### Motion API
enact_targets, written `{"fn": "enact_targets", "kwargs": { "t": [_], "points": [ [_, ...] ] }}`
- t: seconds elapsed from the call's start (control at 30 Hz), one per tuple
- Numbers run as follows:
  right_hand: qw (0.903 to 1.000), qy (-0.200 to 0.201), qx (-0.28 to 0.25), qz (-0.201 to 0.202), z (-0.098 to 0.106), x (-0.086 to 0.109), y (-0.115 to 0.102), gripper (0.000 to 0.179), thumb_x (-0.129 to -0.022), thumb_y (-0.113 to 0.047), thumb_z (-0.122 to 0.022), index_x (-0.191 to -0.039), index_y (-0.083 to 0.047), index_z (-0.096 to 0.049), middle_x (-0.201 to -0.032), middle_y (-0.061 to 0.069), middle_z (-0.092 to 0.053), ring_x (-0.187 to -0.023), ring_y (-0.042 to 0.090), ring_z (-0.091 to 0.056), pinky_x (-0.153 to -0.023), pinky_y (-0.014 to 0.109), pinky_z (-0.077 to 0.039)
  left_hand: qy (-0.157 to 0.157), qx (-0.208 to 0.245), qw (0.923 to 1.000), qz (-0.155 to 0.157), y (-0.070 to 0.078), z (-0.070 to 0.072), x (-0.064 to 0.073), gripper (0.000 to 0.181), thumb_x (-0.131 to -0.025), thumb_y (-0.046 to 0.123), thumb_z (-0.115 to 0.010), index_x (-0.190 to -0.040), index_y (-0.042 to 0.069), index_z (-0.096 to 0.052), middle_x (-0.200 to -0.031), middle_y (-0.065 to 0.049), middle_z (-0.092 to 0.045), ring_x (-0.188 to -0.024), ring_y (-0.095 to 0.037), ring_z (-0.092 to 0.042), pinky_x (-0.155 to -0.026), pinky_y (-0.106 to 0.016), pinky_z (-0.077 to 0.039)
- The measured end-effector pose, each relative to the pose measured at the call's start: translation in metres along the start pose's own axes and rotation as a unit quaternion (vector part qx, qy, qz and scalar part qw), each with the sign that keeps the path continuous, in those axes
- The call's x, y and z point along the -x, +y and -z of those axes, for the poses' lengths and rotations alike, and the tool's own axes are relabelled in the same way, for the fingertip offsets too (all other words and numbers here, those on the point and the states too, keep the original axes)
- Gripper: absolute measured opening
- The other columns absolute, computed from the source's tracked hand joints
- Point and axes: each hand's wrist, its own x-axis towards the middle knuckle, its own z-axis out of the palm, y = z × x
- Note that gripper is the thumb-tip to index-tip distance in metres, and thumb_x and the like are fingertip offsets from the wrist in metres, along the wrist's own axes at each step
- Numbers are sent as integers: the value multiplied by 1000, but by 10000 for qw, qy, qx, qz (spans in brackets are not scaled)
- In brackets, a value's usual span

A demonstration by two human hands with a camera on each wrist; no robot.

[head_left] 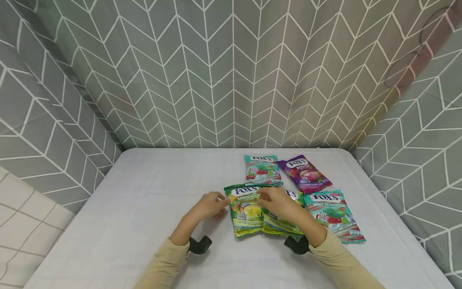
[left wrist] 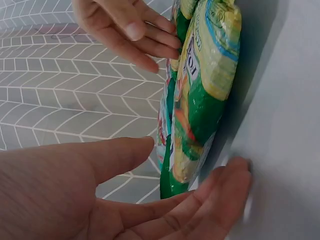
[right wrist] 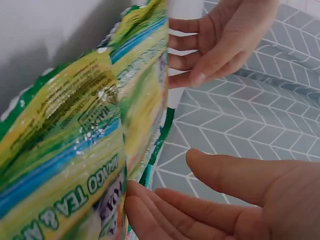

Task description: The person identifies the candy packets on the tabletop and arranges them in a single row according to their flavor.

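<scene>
Two green-and-yellow Fox's Spring Tea candy bags lie side by side on the white table. My left hand (head_left: 213, 204) is beside the outer edge of the left bag (head_left: 247, 214), its thumb and fingers apart with nothing between them. In the left wrist view, the fingers (left wrist: 220, 195) reach low by the bag's edge. Over the meeting edges of both bags is my right hand (head_left: 277, 204), partly covering the right bag (head_left: 279, 226). The right wrist view shows its fingertips (right wrist: 136, 200) against the bags and the thumb held away.
A teal Mint Blossom bag (head_left: 262, 170) lies behind the green bags. Beside it is a purple berry bag (head_left: 306, 174), set at a slant. Another Mint Blossom bag (head_left: 335, 216) lies to the right. Patterned grey curtains (head_left: 231, 80) enclose the white table (head_left: 155, 192).
</scene>
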Motion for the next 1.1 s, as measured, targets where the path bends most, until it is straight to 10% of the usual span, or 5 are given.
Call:
{"fn": "enact_targets", "kwargs": {
  "t": [0.27,0.47,0.63,0.73,1.1],
  "points": [
    [9924,197,752,-958,-6,-1,0,18,-88,-14,-71,-83,2,-67,-60,-2,-50,-52,9,-44,-52,26,-41,-311,477,9983,-110,-1,-5,-4,46,-96,26,-59,-123,-11,-54,-74,-7,-67,-61,-18,-65,-58,-32,-53],
    [9862,100,1228,-1103,-6,-7,4,42,-86,-19,-75,-57,-11,-44,-51,-4,-30,-46,9,-30,-46,24,-28,-370,770,9963,43,0,-9,-5,47,-96,21,-60,-126,-13,-48,-69,-8,-65,-57,-20,-66,-54,-31,-54],
    [9774,-114,1898,-922,-9,-14,7,28,-83,-17,-78,-98,3,-67,-95,16,-65,-82,28,-63,-67,37,-52,-357,1004,9943,74,1,-12,-6,49,-94,21,-64,-124,-13,-47,-68,-10,-65,-56,-22,-66,-53,-32,-54],
    [9702,-361,2234,-868,-10,-17,7,40,-85,-15,-76,-116,6,-63,-131,31,-50,-110,44,-56,-74,47,-53,-372,974,9946,15,2,-13,-5,49,-94,23,-65,-123,-12,-48,-66,-10,-65,-56,-21,-66,-54,-32,-54],
    [9568,-1094,2601,-695,-9,-31,-4,21,-75,-6,-81,-72,-6,-60,-132,36,-43,-70,26,-56,-61,43,-45,-365,768,9963,-129,2,-13,-1,50,-94,26,-65,-126,-9,-49,-65,-8,-66,-56,-21,-66,-55,-32,-53]
  ]
}}
